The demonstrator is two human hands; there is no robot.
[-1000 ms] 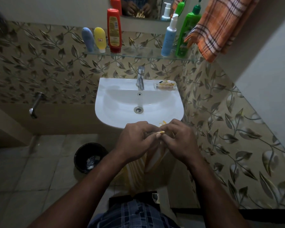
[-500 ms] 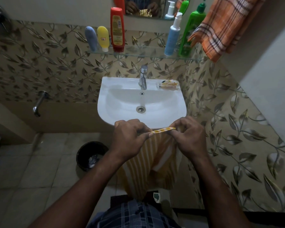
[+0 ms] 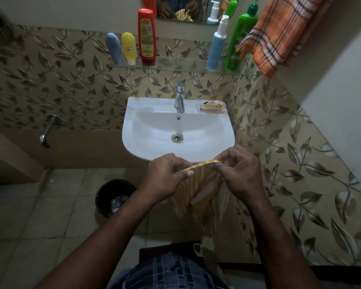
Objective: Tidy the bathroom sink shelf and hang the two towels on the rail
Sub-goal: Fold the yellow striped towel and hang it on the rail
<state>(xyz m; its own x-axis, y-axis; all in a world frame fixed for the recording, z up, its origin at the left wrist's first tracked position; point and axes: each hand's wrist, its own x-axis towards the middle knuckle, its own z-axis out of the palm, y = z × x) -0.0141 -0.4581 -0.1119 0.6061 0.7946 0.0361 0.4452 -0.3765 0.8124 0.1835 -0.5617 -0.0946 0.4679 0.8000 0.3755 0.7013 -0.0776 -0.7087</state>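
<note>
Yellow striped towel [image 3: 198,192] top hem now pulled a bit wider and tauter than half a second ago, hanging in soft folds in front of white sink [image 3: 221,130]. Left hand [image 3: 165,178] and right hand [image 3: 238,172] both pinch its hem. Orange checked towel [image 3: 279,34] top right, cut off by frame; rail hidden. Glass shelf [image 3: 175,66] holds plastic bottles

You had no legible text in view. The red bottle [image 3: 147,36] on the glass shelf [image 3: 175,67] carried a yellow label with print too small and blurred to read. The yellow bottle [image 3: 129,47] bore a small red-edged sticker, also unreadable. The green bottle [image 3: 239,38] showed no readable lettering.
</note>
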